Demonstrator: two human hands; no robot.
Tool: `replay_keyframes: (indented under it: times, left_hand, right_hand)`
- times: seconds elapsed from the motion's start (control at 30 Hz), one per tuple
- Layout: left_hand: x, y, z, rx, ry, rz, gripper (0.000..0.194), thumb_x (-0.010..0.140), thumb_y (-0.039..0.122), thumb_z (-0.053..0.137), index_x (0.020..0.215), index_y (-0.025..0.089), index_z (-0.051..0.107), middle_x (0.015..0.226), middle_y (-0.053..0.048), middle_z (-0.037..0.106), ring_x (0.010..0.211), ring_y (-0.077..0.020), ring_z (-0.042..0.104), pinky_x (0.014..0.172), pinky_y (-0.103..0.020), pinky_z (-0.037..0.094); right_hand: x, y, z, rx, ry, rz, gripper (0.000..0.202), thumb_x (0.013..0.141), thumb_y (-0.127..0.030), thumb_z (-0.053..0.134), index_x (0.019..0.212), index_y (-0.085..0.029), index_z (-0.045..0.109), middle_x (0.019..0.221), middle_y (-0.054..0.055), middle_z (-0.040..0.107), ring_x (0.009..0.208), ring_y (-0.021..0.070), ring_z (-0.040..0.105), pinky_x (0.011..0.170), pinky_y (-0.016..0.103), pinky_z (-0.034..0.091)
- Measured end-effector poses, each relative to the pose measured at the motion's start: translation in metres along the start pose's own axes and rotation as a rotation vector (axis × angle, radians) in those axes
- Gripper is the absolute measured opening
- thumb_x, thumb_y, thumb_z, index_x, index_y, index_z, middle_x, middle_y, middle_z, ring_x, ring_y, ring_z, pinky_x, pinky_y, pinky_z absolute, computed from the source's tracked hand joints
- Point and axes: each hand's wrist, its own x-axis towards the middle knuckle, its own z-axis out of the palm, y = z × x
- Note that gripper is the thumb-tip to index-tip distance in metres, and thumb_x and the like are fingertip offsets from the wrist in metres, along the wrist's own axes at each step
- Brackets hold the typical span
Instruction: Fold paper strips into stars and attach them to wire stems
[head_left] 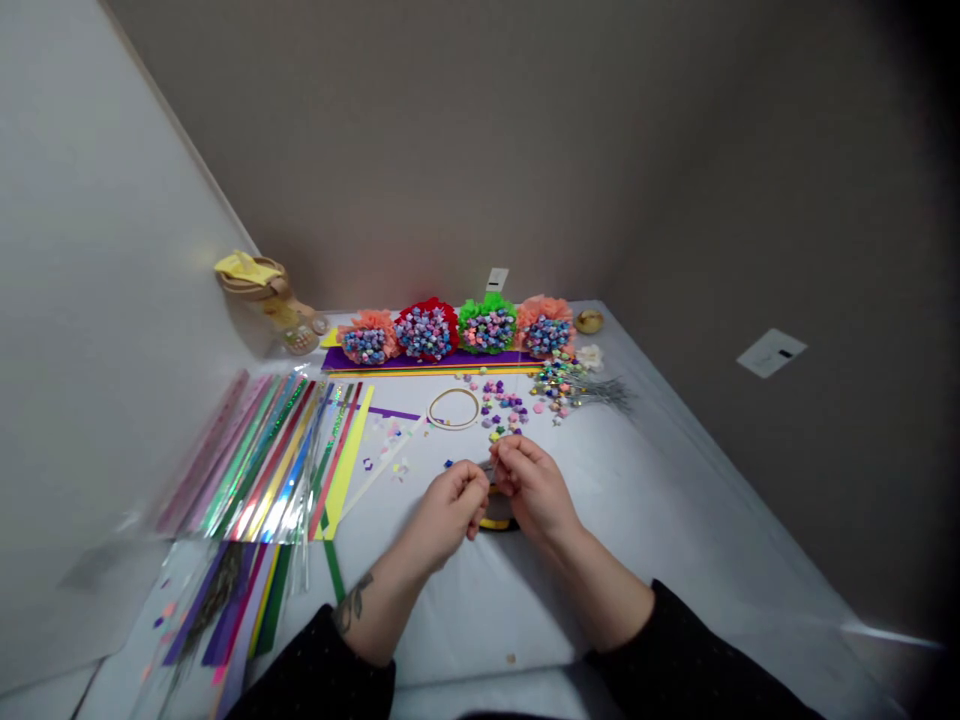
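Observation:
My left hand [455,503] and my right hand [529,482] meet over the middle of the white table, fingertips pinched close together. Between them shows a thin greyish bit, too small to name; the fingers hide most of it. A black and yellow object [499,524] lies beneath, partly covered by both hands, so its kind is unclear. Just beyond my fingers are small folded paper stars [504,402] in purple, pink and yellow. A pale round hoop [453,409] rests to their left.
Four bouquets of paper stars [424,331] in crepe ruffles stand at the back on coloured sheets [435,369]. Thin wire stems [607,392] with stars lie right of centre. Shiny paper strips [255,460] cover the left side. A basket [259,280] stands back left.

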Motion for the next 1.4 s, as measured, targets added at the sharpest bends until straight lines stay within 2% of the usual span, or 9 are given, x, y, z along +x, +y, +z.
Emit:
replay_keyframes:
  times: [0.23,0.43,0.63,0.77,0.87,1.0,1.17,1.27,1.4]
  left_hand:
    - [-0.003,0.001,0.000,0.015,-0.081,-0.061,0.015,0.083,0.032,0.046,0.074,0.020,0.043,0.045,0.011,0.038,0.035,-0.0039,0.026,0.037,-0.014,0.021]
    - [-0.003,0.003,-0.002,0.017,-0.063,-0.029,0.017,0.084,0.032,0.044,0.071,0.021,0.040,0.046,0.011,0.037,0.035,-0.0038,0.027,0.037,-0.015,0.021]
    - [-0.005,0.002,-0.004,0.123,-0.136,-0.034,0.018,0.085,0.033,0.044,0.073,0.020,0.041,0.048,0.010,0.039,0.038,-0.0051,0.029,0.039,-0.016,0.023]
    - [-0.009,0.009,-0.011,0.324,-0.280,0.002,0.015,0.083,0.029,0.046,0.073,0.018,0.048,0.054,0.007,0.041,0.046,-0.0066,0.034,0.044,-0.018,0.026]
    - [-0.010,0.015,-0.021,0.451,-0.416,0.075,0.011,0.079,0.022,0.051,0.069,0.017,0.052,0.059,0.005,0.045,0.053,-0.0073,0.038,0.050,-0.019,0.029]
    - [-0.006,0.017,-0.032,0.240,-0.245,0.002,0.018,0.084,0.032,0.048,0.072,0.019,0.047,0.053,0.007,0.042,0.044,-0.0063,0.036,0.044,-0.019,0.027]
    - [0.001,0.013,-0.030,-0.069,-0.014,0.052,0.030,0.085,0.046,0.051,0.074,0.019,0.043,0.057,0.007,0.044,0.042,-0.0045,0.037,0.041,-0.017,0.027]
    - [0.000,0.013,-0.025,-0.082,-0.026,0.066,0.031,0.084,0.047,0.052,0.074,0.019,0.043,0.061,0.007,0.046,0.043,-0.0038,0.039,0.042,-0.016,0.028]
    - [-0.003,0.013,-0.017,-0.025,-0.067,0.056,0.031,0.084,0.047,0.051,0.075,0.019,0.044,0.061,0.007,0.045,0.044,-0.0041,0.039,0.043,-0.017,0.031]
  right_hand:
    - [0.008,-0.011,-0.010,0.015,0.011,-0.106,0.028,0.076,-0.041,0.067,0.068,-0.017,0.056,0.055,-0.005,0.045,0.045,0.0063,0.031,0.042,0.020,0.021]
    - [0.005,-0.009,-0.013,-0.148,-0.198,0.007,0.023,0.071,-0.035,0.072,0.069,-0.016,0.059,0.050,-0.007,0.042,0.044,0.0058,0.030,0.044,0.020,0.021]
    - [0.014,-0.021,-0.018,-0.003,-0.123,0.000,0.024,0.063,-0.031,0.075,0.064,-0.016,0.056,0.056,-0.005,0.045,0.044,0.0051,0.030,0.042,0.019,0.019]
    - [0.033,-0.058,-0.061,0.077,-0.051,-0.150,0.029,0.059,-0.027,0.076,0.059,-0.018,0.048,0.060,-0.003,0.044,0.049,0.0073,0.036,0.040,0.018,0.023]
    - [0.042,-0.092,-0.115,0.132,0.135,-0.478,0.028,0.067,-0.034,0.072,0.061,-0.021,0.049,0.059,-0.003,0.044,0.051,0.0101,0.042,0.041,0.020,0.028]
    - [0.036,-0.109,-0.150,0.101,0.233,-0.718,0.021,0.072,-0.037,0.070,0.062,-0.022,0.059,0.062,-0.001,0.052,0.054,0.0111,0.047,0.044,0.023,0.033]
    - [0.025,-0.074,-0.094,-0.575,-0.416,-0.437,0.037,0.073,-0.053,0.068,0.060,-0.019,0.065,0.094,0.011,0.066,0.092,0.0256,0.058,0.082,0.040,0.044]
    - [0.020,-0.045,-0.049,-0.440,-0.338,-0.381,0.024,0.066,-0.037,0.079,0.072,-0.022,0.062,0.091,0.005,0.062,0.089,0.0202,0.056,0.077,0.032,0.044]
    - [0.014,-0.017,-0.022,-0.265,-0.361,-0.091,0.031,0.073,-0.042,0.072,0.093,-0.020,0.064,0.075,0.000,0.057,0.060,0.0116,0.048,0.055,0.024,0.037]
